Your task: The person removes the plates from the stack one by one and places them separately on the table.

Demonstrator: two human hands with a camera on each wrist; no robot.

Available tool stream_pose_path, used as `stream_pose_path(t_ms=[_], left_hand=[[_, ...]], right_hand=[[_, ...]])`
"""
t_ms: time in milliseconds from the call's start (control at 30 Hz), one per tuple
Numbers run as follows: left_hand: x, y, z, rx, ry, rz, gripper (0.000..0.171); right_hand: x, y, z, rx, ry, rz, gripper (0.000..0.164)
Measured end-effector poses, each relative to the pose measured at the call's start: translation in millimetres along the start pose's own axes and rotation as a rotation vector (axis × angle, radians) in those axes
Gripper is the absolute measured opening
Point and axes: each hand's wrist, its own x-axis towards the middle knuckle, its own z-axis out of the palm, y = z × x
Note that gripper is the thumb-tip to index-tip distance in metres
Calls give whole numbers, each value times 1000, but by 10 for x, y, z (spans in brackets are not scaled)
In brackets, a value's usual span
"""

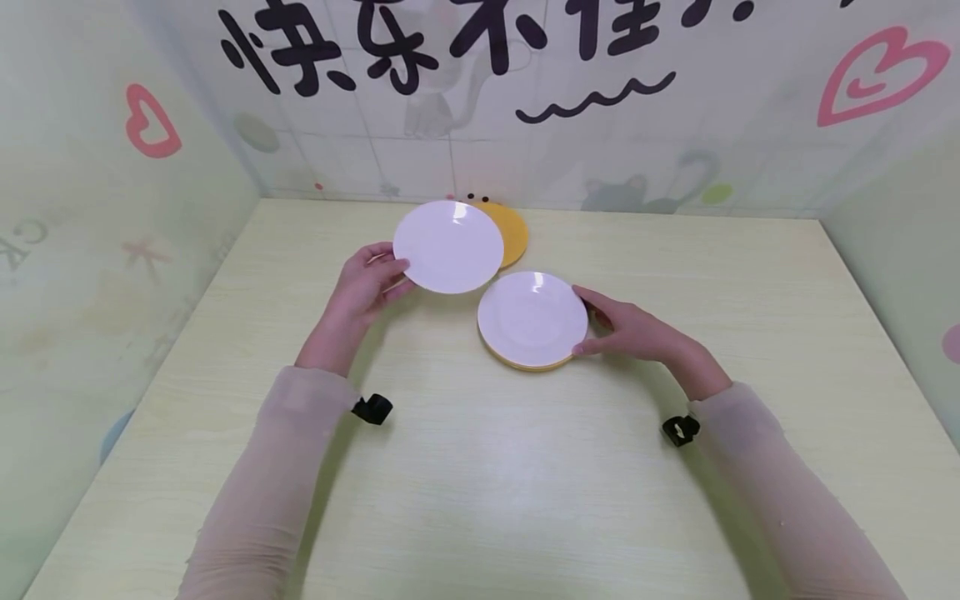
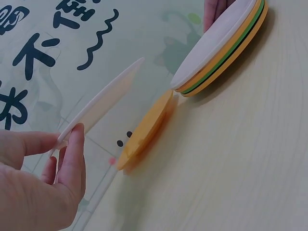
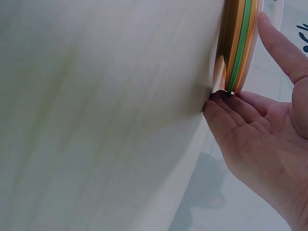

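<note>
In the head view, my left hand (image 1: 369, 282) pinches a white plate (image 1: 448, 247) by its left rim, thumb on top and fingers beneath. The left wrist view shows this plate (image 2: 103, 103) tilted and raised above the table. My right hand (image 1: 633, 327) holds the right edge of a stack of plates (image 1: 532, 318), its thumb and fingers spread along the rim. White is on top of that stack, with orange, green and orange layers (image 2: 226, 55) below. An orange plate (image 1: 515, 237) lies flat near the back wall, partly hidden behind the raised white plate.
The pale wooden table (image 1: 480, 467) meets a printed back wall (image 1: 480, 158) with dark lettering, and side panels stand left and right. A small black device (image 1: 372, 409) sits at the left wrist, another black device (image 1: 681, 430) at the right.
</note>
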Motion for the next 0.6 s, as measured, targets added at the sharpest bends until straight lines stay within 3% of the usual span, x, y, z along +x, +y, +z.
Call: stream_pose_path(t_ms=[600], left_hand=[[35,-3,-79,-111,79,4,45]], right_hand=[[11,12,1,-25,5,2,99]])
